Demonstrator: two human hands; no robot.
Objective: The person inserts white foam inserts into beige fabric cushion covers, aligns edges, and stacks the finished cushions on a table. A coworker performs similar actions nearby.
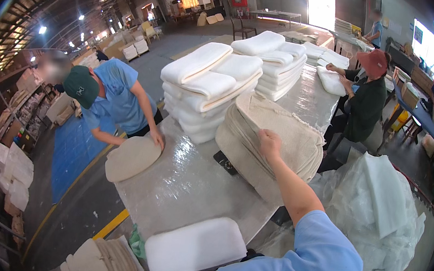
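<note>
My right hand (269,143) reaches over the table from the lower right, its fingers closed on the edge of the top beige fabric cover (287,123). That cover lies on a thick stack of similar beige pieces (243,162), slightly rumpled and with a frayed far edge. Close to my body, a white padded cushion insert (195,247) with rounded corners lies flat on the table's near end. My left hand is out of sight.
Tall stacks of white padding (209,84) stand beyond the covers on the plastic-covered table (167,204). At left, a co-worker (110,98) handles a beige cushion (134,159). Another person (367,93) works at far right. Bagged plastic (379,205) bulges beside the table.
</note>
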